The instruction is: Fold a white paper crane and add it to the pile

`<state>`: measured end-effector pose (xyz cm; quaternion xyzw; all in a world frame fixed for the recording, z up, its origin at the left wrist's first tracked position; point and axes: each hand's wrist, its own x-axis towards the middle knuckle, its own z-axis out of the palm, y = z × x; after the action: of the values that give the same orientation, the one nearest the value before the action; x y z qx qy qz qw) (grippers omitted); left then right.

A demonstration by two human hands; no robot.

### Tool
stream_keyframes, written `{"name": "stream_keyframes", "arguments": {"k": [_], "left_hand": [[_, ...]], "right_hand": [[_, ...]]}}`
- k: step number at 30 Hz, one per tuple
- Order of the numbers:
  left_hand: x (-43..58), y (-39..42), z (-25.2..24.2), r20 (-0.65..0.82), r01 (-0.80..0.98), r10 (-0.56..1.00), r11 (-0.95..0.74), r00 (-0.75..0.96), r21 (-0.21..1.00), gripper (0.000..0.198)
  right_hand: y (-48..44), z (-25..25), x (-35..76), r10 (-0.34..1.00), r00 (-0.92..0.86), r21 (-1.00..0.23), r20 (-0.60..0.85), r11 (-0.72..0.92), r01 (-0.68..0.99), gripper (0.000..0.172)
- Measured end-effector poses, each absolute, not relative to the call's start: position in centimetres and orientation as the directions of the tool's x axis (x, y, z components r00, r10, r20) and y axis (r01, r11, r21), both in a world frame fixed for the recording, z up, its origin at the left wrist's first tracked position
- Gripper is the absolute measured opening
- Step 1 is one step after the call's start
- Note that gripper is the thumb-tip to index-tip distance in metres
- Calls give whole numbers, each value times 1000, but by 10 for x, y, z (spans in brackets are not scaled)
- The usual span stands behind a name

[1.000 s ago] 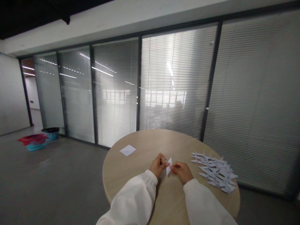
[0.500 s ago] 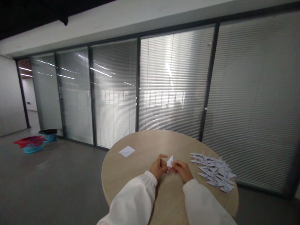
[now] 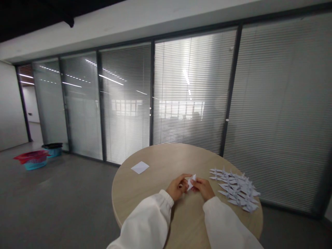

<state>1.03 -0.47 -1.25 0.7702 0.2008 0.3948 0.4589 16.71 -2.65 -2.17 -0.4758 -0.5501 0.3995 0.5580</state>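
A small folded piece of white paper [image 3: 191, 182] is held between my hands above the round wooden table [image 3: 160, 155]. My right hand [image 3: 204, 188] pinches its right side between thumb and fingers. My left hand [image 3: 177, 186] is curled round the paper's left side, its index finger reaching over to the upper edge. The finer folds are too small to make out. To the left on the tabletop lies a flat square sheet of white paper [image 3: 140, 167]. Several folded paper cranes [image 3: 237, 190] lie in a crowded group to the right of my hands.
Beyond the table runs a glass partition with blinds [image 3: 192, 90] in dark frames. On the grey floor at left stand a blue basket with a red liner [image 3: 35, 164] and another with a black liner [image 3: 54, 151].
The folded paper has tilted and shifted slightly right. My left index finger, raised before, has come down over the paper's top edge. The sheet and cranes stay put.
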Motion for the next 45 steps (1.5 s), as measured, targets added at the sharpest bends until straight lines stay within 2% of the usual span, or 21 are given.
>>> {"name": "stream_keyframes", "arguments": {"k": [4, 6, 9, 17, 20, 22, 25, 27, 31, 34, 40, 45], "left_hand": [[8, -7, -8, 505, 39, 666, -624, 549, 781, 31], [7, -7, -4, 550, 109, 664, -682, 506, 723, 30], [5, -7, 0, 562, 149, 676, -692, 476, 706, 27], [4, -3, 0, 531, 142, 730, -636, 431, 758, 16], [5, -1, -2, 548, 123, 743, -629, 384, 767, 16], [6, 2, -5, 540, 128, 764, -612, 354, 781, 17], [7, 7, -10, 469, 210, 828, -539, 306, 816, 18], [7, 9, -12, 432, 217, 854, -498, 291, 839, 18], [8, 10, -13, 375, 111, 867, -430, 327, 896, 14], [8, 8, -12, 365, 93, 865, -418, 344, 903, 11], [7, 10, -14, 359, 132, 872, -420, 333, 898, 11], [8, 11, -16, 347, 115, 873, -405, 341, 907, 10]], "right_hand": [[-25, -24, 166, 992, 38, -988, 118, 121, -100, 34], [-27, -25, 163, 995, -3, -981, 104, 102, -168, 32], [-30, -24, 158, 993, -49, -971, 110, 96, -219, 31], [-35, -23, 151, 980, -190, -987, 63, 34, -155, 35], [-32, -25, 152, 989, -133, -997, 65, 58, -58, 38], [-30, -26, 154, 992, -18, -992, 122, 121, -15, 40], [-31, -22, 158, 948, 121, -955, 296, 290, 64, 41], [-34, -17, 160, 907, 152, -918, 393, 376, 129, 41], [-39, -11, 159, 820, 145, -808, 554, 487, 333, 39], [-40, -11, 159, 789, 119, -754, 603, 515, 409, 37], [-41, -10, 159, 742, 95, -692, 664, 561, 454, 33], [-42, -9, 158, 738, 99, -678, 668, 548, 490, 35]]}}
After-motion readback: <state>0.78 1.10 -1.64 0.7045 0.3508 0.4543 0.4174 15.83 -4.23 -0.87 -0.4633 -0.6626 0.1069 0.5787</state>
